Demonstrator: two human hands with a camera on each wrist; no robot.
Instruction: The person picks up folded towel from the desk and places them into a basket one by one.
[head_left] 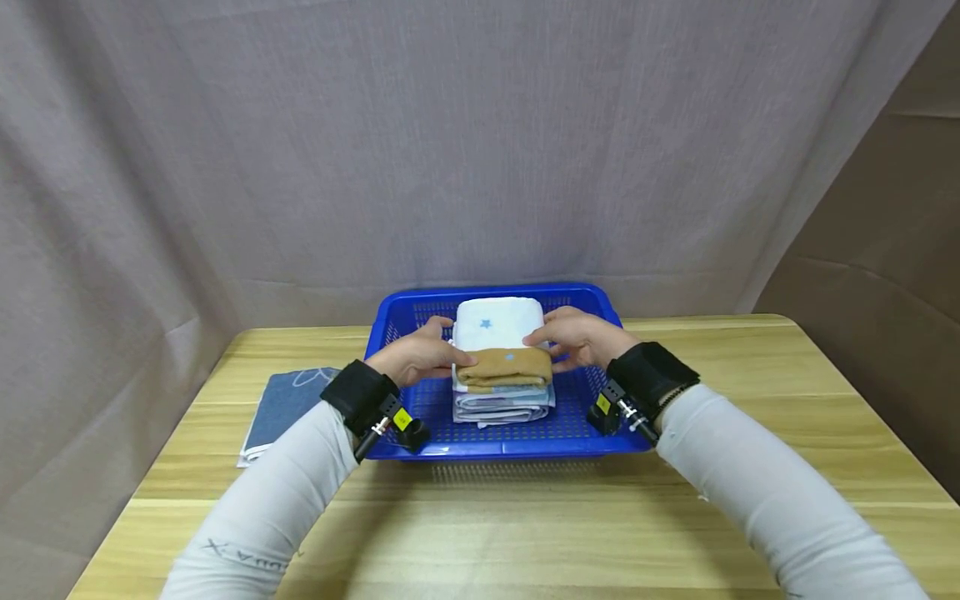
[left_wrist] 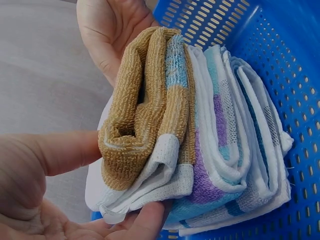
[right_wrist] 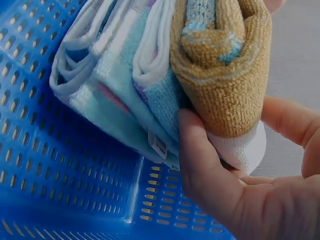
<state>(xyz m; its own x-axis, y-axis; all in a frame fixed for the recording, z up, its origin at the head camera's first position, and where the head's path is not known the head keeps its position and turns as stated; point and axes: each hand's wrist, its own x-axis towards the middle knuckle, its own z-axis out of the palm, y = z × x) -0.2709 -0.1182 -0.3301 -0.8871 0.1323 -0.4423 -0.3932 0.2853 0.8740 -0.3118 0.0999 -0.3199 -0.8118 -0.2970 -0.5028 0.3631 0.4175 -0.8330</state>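
A folded towel (head_left: 504, 367), brown at the near end and white with a blue star behind, tops a stack of folded towels (head_left: 502, 407) in the blue basket (head_left: 517, 448). My left hand (head_left: 422, 353) pinches its left edge, thumb above and fingers beneath, as the left wrist view shows. On the right edge my right hand (head_left: 581, 336) does the same, with a finger between the brown towel (right_wrist: 225, 95) and the striped towels (right_wrist: 120, 95) below. In the left wrist view the brown layers (left_wrist: 145, 100) are rolled inward over a white border.
A folded blue-grey towel (head_left: 281, 408) with a white edge lies on the wooden table (head_left: 510, 533), left of the basket and partly behind my left forearm. A grey curtain (head_left: 480, 150) hangs close behind the basket.
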